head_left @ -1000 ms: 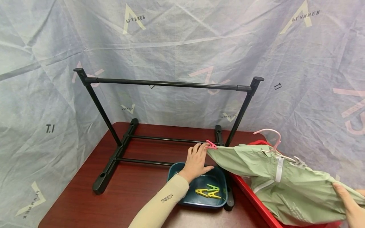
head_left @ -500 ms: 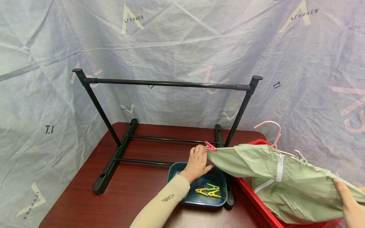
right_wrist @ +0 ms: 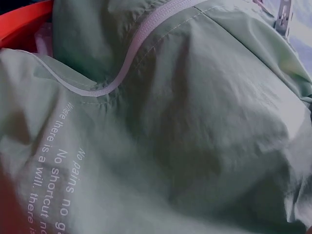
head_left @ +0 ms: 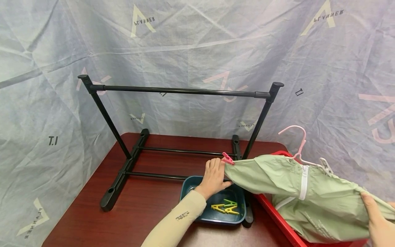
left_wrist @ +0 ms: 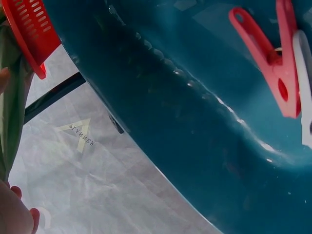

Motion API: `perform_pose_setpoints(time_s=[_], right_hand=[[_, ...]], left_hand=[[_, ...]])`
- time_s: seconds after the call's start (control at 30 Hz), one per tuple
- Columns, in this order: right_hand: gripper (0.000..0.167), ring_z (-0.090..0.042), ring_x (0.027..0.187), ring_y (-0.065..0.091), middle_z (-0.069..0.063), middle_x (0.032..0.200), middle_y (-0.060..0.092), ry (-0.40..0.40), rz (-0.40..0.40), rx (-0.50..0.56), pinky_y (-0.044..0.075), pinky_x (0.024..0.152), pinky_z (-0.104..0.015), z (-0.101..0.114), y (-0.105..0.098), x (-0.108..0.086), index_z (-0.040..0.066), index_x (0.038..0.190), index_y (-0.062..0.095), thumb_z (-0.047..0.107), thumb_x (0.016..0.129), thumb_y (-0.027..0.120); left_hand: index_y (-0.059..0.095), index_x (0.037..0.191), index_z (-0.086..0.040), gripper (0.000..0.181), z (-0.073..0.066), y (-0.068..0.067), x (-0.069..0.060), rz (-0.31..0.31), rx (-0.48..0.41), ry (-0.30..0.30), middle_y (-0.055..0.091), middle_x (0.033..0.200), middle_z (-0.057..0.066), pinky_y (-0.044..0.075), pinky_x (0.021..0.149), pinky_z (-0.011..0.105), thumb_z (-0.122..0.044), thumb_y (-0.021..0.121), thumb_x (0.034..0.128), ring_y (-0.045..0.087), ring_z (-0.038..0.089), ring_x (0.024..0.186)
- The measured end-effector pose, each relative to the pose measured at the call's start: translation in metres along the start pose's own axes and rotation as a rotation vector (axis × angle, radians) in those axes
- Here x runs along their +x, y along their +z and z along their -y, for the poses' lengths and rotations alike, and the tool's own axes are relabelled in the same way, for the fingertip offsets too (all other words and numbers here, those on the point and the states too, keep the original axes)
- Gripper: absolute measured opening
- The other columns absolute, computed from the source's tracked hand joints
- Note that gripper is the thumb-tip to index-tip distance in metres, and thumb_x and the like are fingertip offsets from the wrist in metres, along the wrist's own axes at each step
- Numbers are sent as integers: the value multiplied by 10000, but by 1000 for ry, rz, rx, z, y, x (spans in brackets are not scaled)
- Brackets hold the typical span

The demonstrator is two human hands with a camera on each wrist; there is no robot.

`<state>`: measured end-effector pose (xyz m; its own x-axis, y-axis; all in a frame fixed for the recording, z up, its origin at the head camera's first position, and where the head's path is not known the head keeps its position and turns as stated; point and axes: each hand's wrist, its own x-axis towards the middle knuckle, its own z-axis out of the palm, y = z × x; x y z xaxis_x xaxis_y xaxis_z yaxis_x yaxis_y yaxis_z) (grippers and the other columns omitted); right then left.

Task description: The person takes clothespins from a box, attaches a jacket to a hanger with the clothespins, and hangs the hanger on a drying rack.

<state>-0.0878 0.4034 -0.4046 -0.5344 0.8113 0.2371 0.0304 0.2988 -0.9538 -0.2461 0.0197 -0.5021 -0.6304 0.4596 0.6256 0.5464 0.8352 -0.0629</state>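
Note:
A light green zip jacket with white zips and printed lettering is stretched sideways over a pink hanger, whose hook sticks up from the collar. My left hand pinches the jacket's left end, right beside a pink clothespin clipped there. At the other end my right hand grips the jacket with the thumb in front; its fingers are mostly hidden. A white clothespin sits on the upper edge right of the hook. Cloth with the zip fills the right wrist view.
A black rack stands on the dark red table. Below my left forearm is a blue basin with yellow and green clothespins; its pink clothespin shows in the left wrist view. A red basket lies under the jacket.
The hanger's hook has risen and stands more upright above the collar. The jacket's top edge has lifted slightly in the middle. Both hands keep their hold and barely move.

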Motion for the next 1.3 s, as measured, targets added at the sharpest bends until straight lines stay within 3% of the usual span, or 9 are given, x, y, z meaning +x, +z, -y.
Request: perform_pose_setpoints(time_s=[0.43,0.7,0.83,1.1,1.3], right_hand=[[297,68,472,363,250,538,433,50,-10,-46,268,475,-109,2,0,-1,395,777,511,281,848,776],[310,47,630,377,225,678,436,70,-3,-75,272,552,-104,4,1,0,408,781,502,292,839,783],[312,39,710,369,187,802,429,75,17,-121,272,604,-108,0,2,3,438,811,480,323,847,768],[295,31,750,369,162,911,408,160,78,-188,285,596,-106,-5,2,8,441,868,452,399,860,744],[307,66,806,339,219,958,384,162,103,-217,278,739,-169,-7,4,11,463,912,434,414,868,734]], left_hand=[[503,1218,-84,940,-5,0,-4,-14,-26,-55,456,1022,59,312,800,381,-735,800,609,368,216,895],[508,1341,-57,1074,-6,-2,-5,2,-19,-72,489,1024,48,329,762,360,-783,769,593,385,208,884],[507,1349,-56,1077,-7,-2,-6,-5,-18,-81,493,1016,50,327,750,352,-763,790,587,383,207,873],[525,1340,-60,1038,-8,-3,-6,12,9,-86,486,999,47,323,742,340,-734,801,600,361,201,851],[526,1339,-59,1063,-9,-4,-6,23,-14,-90,504,1005,52,330,725,338,-771,774,589,377,202,854]])
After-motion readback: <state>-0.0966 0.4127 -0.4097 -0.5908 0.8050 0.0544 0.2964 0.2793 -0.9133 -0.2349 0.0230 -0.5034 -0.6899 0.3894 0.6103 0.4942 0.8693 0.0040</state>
